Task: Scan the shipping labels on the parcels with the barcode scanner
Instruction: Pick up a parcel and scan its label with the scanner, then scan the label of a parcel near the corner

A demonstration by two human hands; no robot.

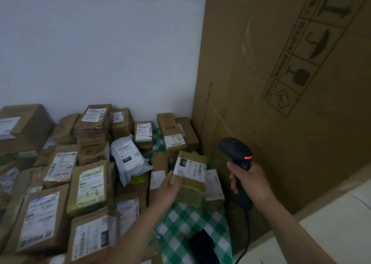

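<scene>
Head view: the left hand (169, 186) cups the near corner of a small parcel (191, 193), tipping its shipping label (189, 169) upward over the green checked cloth (180, 219). The right hand (249, 180) is wrapped round the handle of the barcode scanner (235, 150), red light glowing, just right of the parcel.

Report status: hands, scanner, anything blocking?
Right hand grips barcode scanner, red light on. Left hand holds small taped parcel, label up. Nothing between scanner and label.
</scene>
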